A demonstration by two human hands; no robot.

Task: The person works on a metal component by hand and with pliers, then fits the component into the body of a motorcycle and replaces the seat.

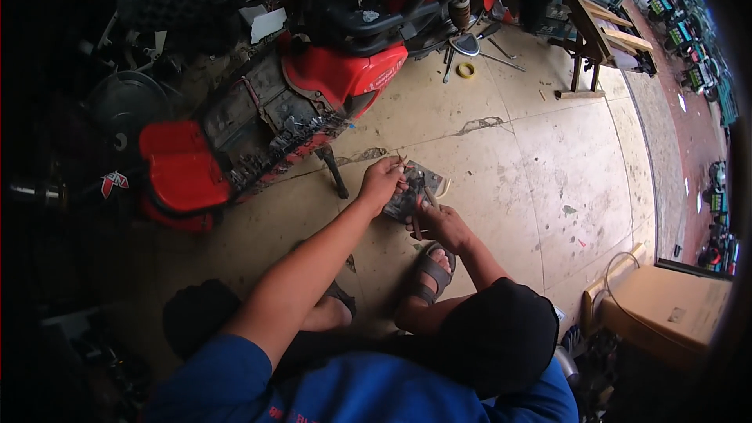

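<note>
Between my feet on the floor lies a dark, flat, grimy part [402,204] with a grey plate-like edge. My left hand [381,184] is over its left side, fingers closed in a pinch near thin, wire-like ends; what exactly they grip is too small to tell. Reaching in from the right, my right hand [443,227] is closed around a slim tool-like piece, whose kind I cannot make out, and it points up toward the part. A pale curved strip [446,187] sits just right of the part.
A red scooter [345,78] with its floorboard opened up stands at the left, its stand leg [333,172] on the tiles. Beyond are a yellow tape roll [466,70] and hand tools [467,45]. A wooden stand [587,39] is far right, a cardboard box [666,305] near right.
</note>
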